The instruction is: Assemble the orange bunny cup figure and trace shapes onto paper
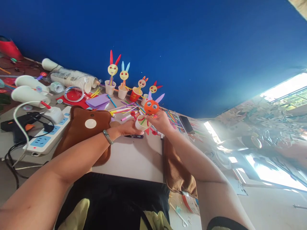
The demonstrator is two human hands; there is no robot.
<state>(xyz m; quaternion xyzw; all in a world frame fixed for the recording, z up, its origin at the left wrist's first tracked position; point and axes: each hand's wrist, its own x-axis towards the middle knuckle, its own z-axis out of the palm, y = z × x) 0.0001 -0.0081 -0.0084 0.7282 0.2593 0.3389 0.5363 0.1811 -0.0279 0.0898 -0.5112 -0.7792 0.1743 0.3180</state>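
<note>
Over the table's middle, my left hand (128,128) is closed around a white paper cup (141,125). An orange round rabbit head (151,108) with paper eyes and lilac ears rises above that cup. My right hand (161,122) pinches just below the head, at the cup's right side; whether its fingers grip the stem or the rim is partly hidden. A red "Hi" disc (132,113) sticks out left of the cup. Behind stand several finished rabbit figures in cups, among them one with red ears (112,69) and one with blue ears (124,75).
A power strip (45,138) and black glue gun (18,126) lie at left with cables. Brown plush pads (81,134) flank the work area. Stacked paper cups (69,81), purple paper (98,102), pipe cleaners and a phone (187,124) lie along the blue wall.
</note>
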